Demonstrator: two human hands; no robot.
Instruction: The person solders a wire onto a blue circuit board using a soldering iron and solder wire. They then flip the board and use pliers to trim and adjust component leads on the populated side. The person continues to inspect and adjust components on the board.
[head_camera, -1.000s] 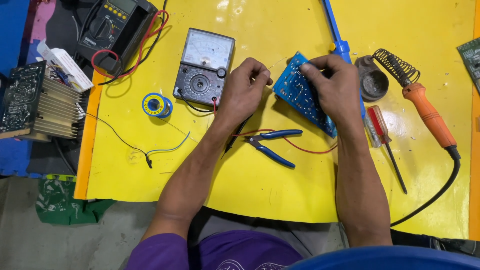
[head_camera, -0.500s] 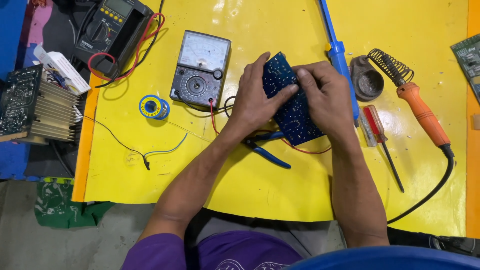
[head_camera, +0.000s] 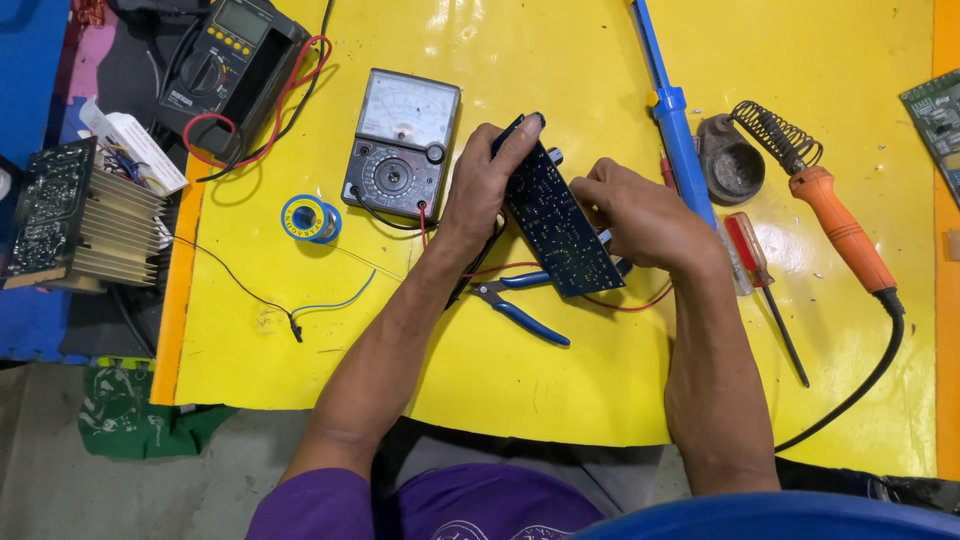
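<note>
Both hands had tipped the board (head_camera: 556, 222) further on edge above the desk (head_camera: 600, 380); left hand (head_camera: 487, 187) and right hand (head_camera: 640, 215) each closed their grip on it. Holding by the edges looked wisest.

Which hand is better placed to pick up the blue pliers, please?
Left, probably. The left hand grips the board just above the pliers; the right hand sits farther off.

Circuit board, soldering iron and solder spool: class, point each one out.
circuit board (head_camera: 556, 222): head view, dark underside.
soldering iron (head_camera: 842, 230): head view, orange handle.
solder spool (head_camera: 311, 218): head view, blue-yellow rim.
</note>
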